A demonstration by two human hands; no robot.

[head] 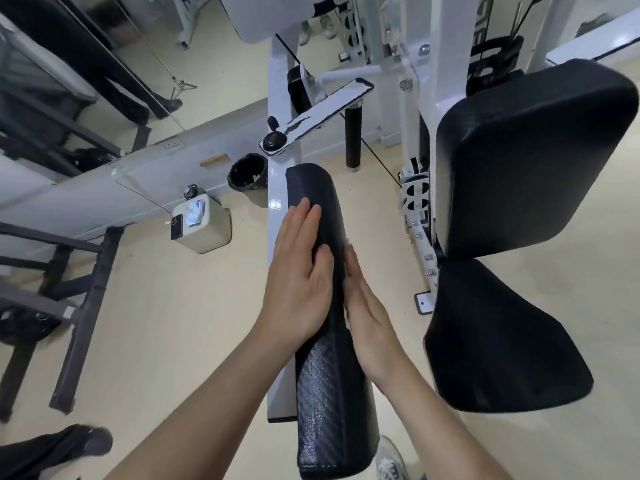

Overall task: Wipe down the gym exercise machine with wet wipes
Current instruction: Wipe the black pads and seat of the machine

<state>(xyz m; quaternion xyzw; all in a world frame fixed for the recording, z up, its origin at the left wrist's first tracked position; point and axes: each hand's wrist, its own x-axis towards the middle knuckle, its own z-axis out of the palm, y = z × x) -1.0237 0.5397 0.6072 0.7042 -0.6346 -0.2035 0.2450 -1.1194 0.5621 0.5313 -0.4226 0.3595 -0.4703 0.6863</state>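
Supervisor: Hands first, head view. Condition?

Officer: The left hand [298, 271] lies flat on the left face of the long black pad [329, 410]. Its fingers are straight and together, and the thumb reaches across the top. The right hand [367, 317] presses flat against the pad's right edge, with its fingers straight and pointing up along it. Neither hand curls round anything. What lies under either palm, if anything, cannot be told.

Supervisor: Location of the machine?

Officer: It fills the centre and right of the view. The long pad runs from the bottom edge up the middle, just beside a white upright beam [277, 133] on its left. To the right are a black back cushion [533, 157] and, below it, a black seat [502, 341]. Both are mounted on the white frame and sit apart from the hands.

Supervisor: Surroundings?

Officer: The floor is cream. A black bin [247, 174] stands against the wall left of the beam. Near it is a cream box [204, 223] with a phone [176, 226] on its front. A dark rack [83, 289] occupies the far left. A shoe [391, 462] shows at the bottom edge, beside the pad.
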